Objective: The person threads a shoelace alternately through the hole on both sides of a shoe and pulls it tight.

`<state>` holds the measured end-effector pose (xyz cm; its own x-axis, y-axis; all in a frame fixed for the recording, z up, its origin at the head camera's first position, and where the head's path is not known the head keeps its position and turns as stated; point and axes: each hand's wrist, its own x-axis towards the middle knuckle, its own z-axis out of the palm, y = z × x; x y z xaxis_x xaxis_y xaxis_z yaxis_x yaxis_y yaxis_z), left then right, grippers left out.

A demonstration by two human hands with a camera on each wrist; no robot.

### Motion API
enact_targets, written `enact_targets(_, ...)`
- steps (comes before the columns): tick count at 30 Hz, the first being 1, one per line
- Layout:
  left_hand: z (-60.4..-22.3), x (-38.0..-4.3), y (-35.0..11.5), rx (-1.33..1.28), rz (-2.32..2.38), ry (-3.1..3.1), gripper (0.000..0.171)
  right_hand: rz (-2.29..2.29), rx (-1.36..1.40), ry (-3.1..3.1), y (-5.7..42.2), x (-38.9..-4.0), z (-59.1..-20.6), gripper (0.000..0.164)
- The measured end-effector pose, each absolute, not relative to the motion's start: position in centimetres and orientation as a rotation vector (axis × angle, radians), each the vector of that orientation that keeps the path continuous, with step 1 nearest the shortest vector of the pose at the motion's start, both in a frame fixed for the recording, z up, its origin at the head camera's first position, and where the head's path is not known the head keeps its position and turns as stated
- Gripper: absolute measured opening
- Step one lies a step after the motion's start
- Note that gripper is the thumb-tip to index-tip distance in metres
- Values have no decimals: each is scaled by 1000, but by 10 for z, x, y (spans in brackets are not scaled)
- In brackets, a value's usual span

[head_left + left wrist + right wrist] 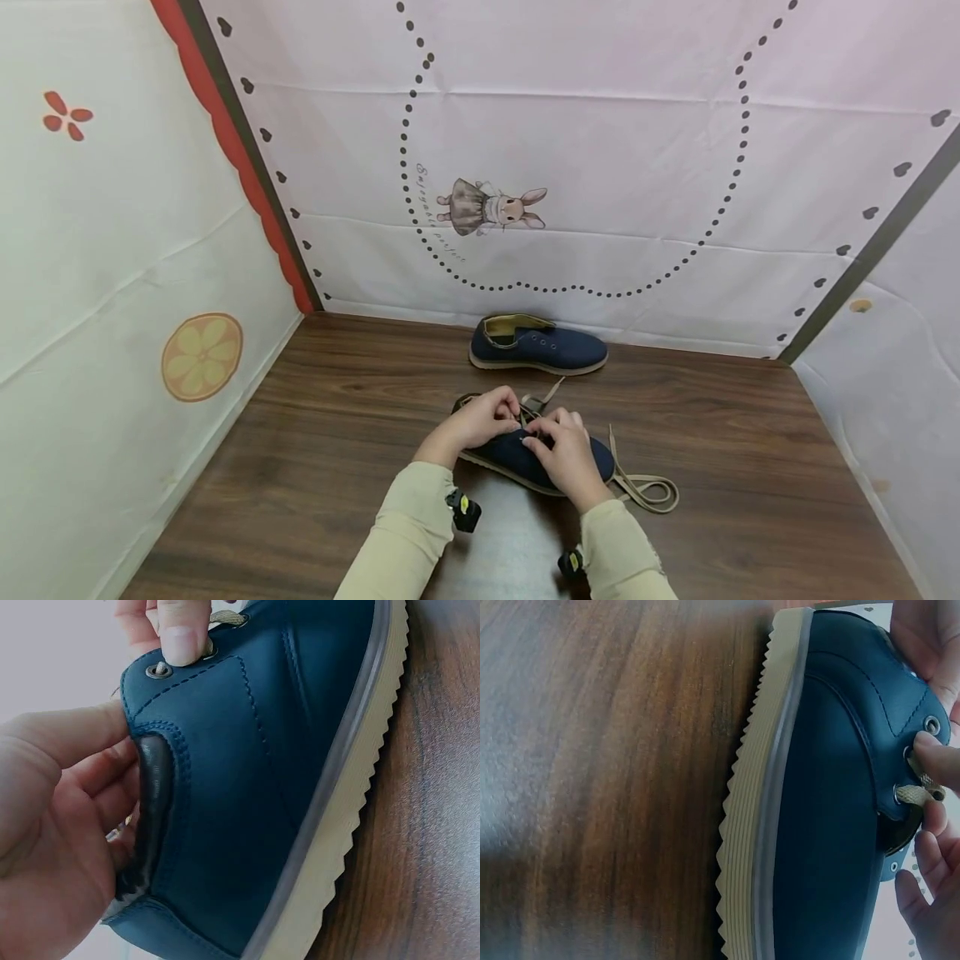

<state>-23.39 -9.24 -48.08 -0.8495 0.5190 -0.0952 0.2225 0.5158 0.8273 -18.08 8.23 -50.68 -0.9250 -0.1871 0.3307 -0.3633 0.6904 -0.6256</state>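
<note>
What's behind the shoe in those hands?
Behind the held shoe: brown tabletop, another dark blue shoe, then a patterned cloth. Some tabletop there can't be seen: the shoe, left hand and right hand cover it.

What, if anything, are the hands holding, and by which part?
The right hand pinches the nearer navy shoe by its eyelet flap, beside the lace. The left hand reaches behind that flap's top corner; its exact grip is hidden.

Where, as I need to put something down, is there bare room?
Bare wood-grain surface lies left, between the held navy shoe and the orange-slice sheet, and right, from the looped shoelace to the right sheet. The middle is crowded: left hand, right hand and the unlaced shoe beyond.
</note>
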Motion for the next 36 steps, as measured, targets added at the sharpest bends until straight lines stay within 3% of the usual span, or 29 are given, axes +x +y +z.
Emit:
enact_targets(6,-484,-228,-93,546,1284,2429,8,1000,376,-2609,78,-180,-512,21)
enact_targets(14,-484,-220,-104,614,1324,2240,39,957,379,-2648,74,-172,-513,15)
enact_targets(21,-489,-219,-102,632,1320,2321,34,791,417,-2494,70,-166,-520,11)
enact_targets(29,-491,-216,-98,632,1296,2466,28,883,872,-2545,61,-140,-528,9)
enact_targets(36,-494,-217,-101,669,1314,2489,28,1013,1077,-2561,55,-137,-521,3)
